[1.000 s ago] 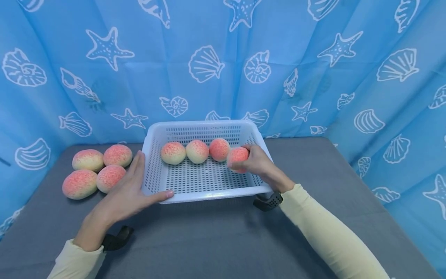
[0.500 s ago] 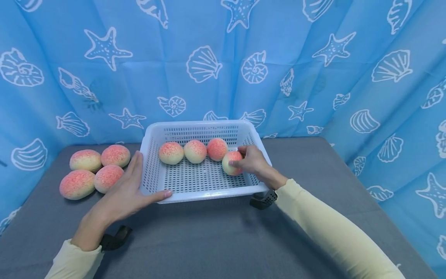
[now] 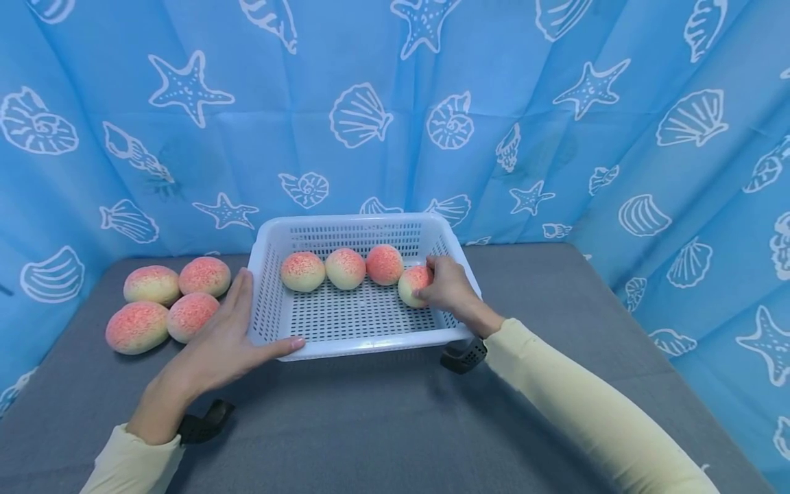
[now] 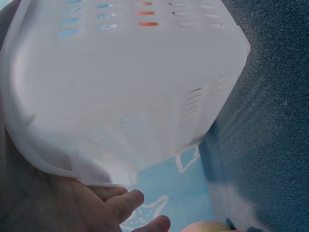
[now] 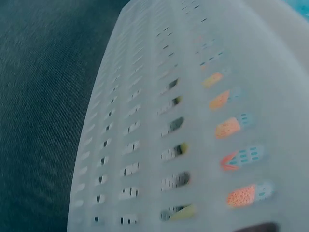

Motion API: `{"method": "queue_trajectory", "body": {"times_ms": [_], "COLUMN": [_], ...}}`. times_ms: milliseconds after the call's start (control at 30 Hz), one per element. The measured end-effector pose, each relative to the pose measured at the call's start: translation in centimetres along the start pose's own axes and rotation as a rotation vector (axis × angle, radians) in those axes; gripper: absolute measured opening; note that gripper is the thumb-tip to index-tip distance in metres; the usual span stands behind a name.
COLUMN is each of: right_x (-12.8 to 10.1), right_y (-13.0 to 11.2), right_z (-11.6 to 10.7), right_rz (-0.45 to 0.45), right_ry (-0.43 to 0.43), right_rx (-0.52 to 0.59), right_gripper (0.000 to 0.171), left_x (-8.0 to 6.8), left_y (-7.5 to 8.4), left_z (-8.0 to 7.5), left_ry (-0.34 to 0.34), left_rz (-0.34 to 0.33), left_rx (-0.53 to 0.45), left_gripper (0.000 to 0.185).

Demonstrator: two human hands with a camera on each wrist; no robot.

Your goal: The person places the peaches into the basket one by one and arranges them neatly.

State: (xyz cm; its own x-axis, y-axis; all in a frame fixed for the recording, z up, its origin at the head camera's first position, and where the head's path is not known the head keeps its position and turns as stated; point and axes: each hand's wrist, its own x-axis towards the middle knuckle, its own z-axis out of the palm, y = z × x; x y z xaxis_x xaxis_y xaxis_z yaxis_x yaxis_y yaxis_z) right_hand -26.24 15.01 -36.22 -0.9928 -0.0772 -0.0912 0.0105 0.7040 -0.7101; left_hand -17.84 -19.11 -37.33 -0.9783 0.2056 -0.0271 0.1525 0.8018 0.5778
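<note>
A white perforated basket (image 3: 345, 348) stands on the grey table. Three pink-and-cream buns lie in a row along its far wall: (image 3: 302, 271), (image 3: 345, 267), (image 3: 384, 264). My right hand (image 3: 446, 287) reaches over the basket's right rim and grips a fourth bun (image 3: 411, 285) low in the right end of the basket. My left hand (image 3: 231, 336) lies flat against the basket's front left corner, fingers straight along the left wall, thumb on the front rim. The left wrist view shows the basket wall (image 4: 125, 92) close up above my fingers (image 4: 128, 199). The right wrist view shows only the basket's side (image 5: 164, 145).
Several more buns (image 3: 166, 302) lie in a cluster on the table left of the basket. A blue curtain with white shell and starfish prints (image 3: 555, 123) closes in the back and both sides. The grey table (image 3: 382, 425) stretches in front of the basket.
My right hand has lowered the bun from near rim height down into the basket's right end, next to the row. The left hand has stayed on the corner.
</note>
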Motion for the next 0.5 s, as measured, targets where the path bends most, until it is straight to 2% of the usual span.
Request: {"method": "queue_trajectory", "body": {"times_ms": [233,500], "right_x": [-0.07,-0.43], "right_y": [-0.21,-0.28], "right_z": [0.14,-0.13], "right_rz": [-0.02,-0.014], "right_ry": [0.042,0.061], "right_rx": [-0.099,-0.078], "right_gripper": [0.075,0.071], "left_x": [-0.07,-0.04], "left_y": [-0.05,0.04], "left_z": [-0.08,0.03], "left_ry": [0.003,-0.003], "left_rz": [0.006,0.009], "left_rx": [-0.006,0.0], "left_gripper": [0.136,0.135]}}
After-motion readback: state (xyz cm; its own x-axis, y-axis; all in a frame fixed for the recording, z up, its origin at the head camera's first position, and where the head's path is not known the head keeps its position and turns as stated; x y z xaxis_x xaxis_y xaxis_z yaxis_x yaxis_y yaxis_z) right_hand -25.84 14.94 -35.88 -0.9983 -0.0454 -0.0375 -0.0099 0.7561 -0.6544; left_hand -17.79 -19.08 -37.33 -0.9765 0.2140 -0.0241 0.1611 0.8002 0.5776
